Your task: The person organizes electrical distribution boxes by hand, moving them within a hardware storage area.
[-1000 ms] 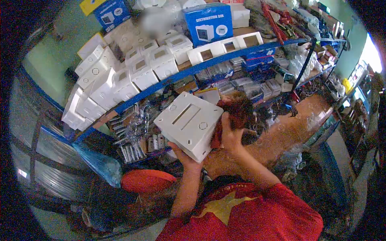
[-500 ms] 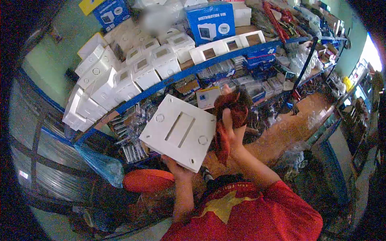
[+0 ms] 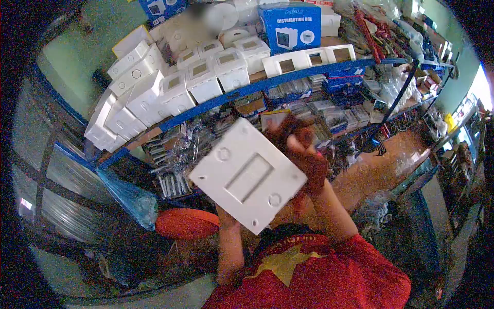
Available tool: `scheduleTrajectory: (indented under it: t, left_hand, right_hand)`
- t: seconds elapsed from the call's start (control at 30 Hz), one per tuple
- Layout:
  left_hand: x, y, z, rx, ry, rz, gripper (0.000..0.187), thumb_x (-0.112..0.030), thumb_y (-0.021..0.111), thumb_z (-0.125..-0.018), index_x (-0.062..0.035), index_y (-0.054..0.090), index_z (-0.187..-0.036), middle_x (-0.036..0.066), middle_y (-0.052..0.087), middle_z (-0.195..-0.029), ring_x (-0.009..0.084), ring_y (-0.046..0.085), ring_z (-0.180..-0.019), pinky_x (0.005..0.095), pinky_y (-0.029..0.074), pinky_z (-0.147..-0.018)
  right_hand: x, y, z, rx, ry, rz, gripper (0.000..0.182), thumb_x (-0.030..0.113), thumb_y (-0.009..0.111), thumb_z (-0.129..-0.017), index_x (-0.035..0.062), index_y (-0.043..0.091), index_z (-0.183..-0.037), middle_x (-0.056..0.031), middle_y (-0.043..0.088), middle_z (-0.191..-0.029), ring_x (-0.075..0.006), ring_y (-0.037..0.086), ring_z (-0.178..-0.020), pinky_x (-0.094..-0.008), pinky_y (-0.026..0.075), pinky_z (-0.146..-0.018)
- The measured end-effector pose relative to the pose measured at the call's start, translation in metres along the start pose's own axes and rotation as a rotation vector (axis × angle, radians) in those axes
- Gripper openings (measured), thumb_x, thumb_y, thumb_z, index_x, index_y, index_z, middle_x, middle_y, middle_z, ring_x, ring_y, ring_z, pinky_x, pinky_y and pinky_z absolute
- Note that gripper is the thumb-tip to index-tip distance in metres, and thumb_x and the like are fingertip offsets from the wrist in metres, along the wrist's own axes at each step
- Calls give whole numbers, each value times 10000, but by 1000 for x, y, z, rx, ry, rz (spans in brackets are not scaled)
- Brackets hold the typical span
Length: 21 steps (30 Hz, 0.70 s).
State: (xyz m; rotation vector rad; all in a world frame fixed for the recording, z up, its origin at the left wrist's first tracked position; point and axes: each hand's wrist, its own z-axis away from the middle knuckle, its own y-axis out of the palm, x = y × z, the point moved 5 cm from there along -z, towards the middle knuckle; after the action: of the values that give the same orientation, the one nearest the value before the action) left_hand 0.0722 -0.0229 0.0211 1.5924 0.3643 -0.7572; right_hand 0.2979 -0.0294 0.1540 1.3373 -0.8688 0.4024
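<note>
A white plastic distribution box [image 3: 249, 177] is held up before my chest, tilted, with its recessed slot, round knockouts and corner holes facing me. My left hand [image 3: 227, 218] grips it from below at the lower-left edge; its fingers are mostly hidden behind the box. A dark red-brown cloth [image 3: 314, 167] is bunched in my right hand [image 3: 299, 147], just beyond the box's right edge. Part of that hand is covered by the cloth.
Similar white boxes [image 3: 206, 77] line the blue-edged shelf [image 3: 267, 80], beside a blue printed carton [image 3: 289, 28]. Packed small parts fill the shelf below. A red-orange round object [image 3: 188, 223] sits at lower left, near a blue plastic bag [image 3: 131, 198].
The box has turned clockwise and shifted right in my left hand. My right hand with the cloth has moved slightly lower, close to the box's right edge. The camera view has shifted a little.
</note>
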Motion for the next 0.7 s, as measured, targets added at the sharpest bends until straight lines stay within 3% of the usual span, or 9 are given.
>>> scheduleTrajectory:
  t: [0.1, 0.13, 0.3, 0.33, 0.43, 0.53, 0.63, 0.67, 0.7]
  left_hand:
    - [-16, 4, -13, 6, -12, -165, 620, -390, 537, -899, -83, 331, -1397, 112, 484, -1313, 256, 523, -1141, 402, 478, -927]
    - [-20, 7, -17, -1, -6, -234, 605, -368, 543, -902, -82, 337, -1394, 108, 490, -1307, 251, 528, -1135, 395, 481, -925]
    - [-36, 44, -13, -51, 133, -545, 538, -246, 580, -912, -71, 369, -1375, 84, 525, -1271, 221, 553, -1108, 349, 494, -912]
    - [-26, 19, -18, -55, 40, -374, 583, -216, 608, -896, -54, 339, -1387, 92, 494, -1306, 222, 522, -1153, 373, 473, -939]
    - [-34, 51, 14, -82, 100, -57, 748, -254, 696, -826, -52, 280, -1414, 102, 430, -1363, 241, 451, -1225, 404, 403, -1011]
    - [-37, 40, 37, 40, 165, -459, 911, -406, 732, -765, -60, 223, -1437, 114, 380, -1391, 273, 379, -1277, 421, 308, -1072]
    - [-50, 40, 43, -209, 260, -1138, 1007, -553, 704, -730, -49, 198, -1440, 129, 377, -1383, 294, 358, -1283, 421, 274, -1080]
    - [-56, 56, 43, -201, 452, -1044, 972, -557, 693, -742, -18, 247, -1418, 146, 395, -1364, 290, 371, -1269, 418, 290, -1064]
    - [-59, 65, 48, -218, 489, -1112, 946, -536, 698, -749, -9, 269, -1406, 150, 406, -1356, 285, 377, -1265, 414, 295, -1061]
  right_hand:
    - [-17, -14, 24, 198, 419, 133, 382, 313, 642, -851, 110, 524, -1152, -8, 599, -982, -136, 601, -832, -313, 517, -683]
    - [-20, -10, 33, 207, 343, -54, 528, 335, 658, -833, 101, 470, -1267, -28, 605, -1026, -150, 611, -878, -332, 526, -696]
    - [-2, -14, 31, 292, 165, 96, 794, 255, 753, -753, 89, 342, -1412, -48, 484, -1331, -206, 480, -1196, -378, 399, -984]
    - [-5, -21, 26, 307, 119, 124, 815, 235, 766, -739, 85, 336, -1414, -52, 476, -1338, -208, 471, -1206, -377, 387, -998]
    - [-13, -33, 30, 213, 66, 241, 828, 184, 808, -698, 72, 359, -1385, -75, 445, -1364, -215, 437, -1243, -375, 357, -1031]
    - [-38, -38, 42, 151, -38, 378, 800, 210, 837, -680, 48, 401, -1330, -82, 483, -1316, -212, 454, -1221, -381, 361, -1030]
    - [-39, -21, 70, 143, -116, 597, 755, 236, 820, -710, 21, 421, -1312, -105, 515, -1284, -226, 498, -1168, -381, 372, -1021]
    - [-37, -13, 79, 158, -155, 440, 630, 206, 754, -780, 20, 448, -1299, -117, 515, -1293, -236, 487, -1189, -385, 358, -1031]
    - [-30, -8, 82, 215, -187, 504, 601, 187, 720, -799, 17, 443, -1304, -126, 508, -1300, -236, 483, -1192, -384, 350, -1035]
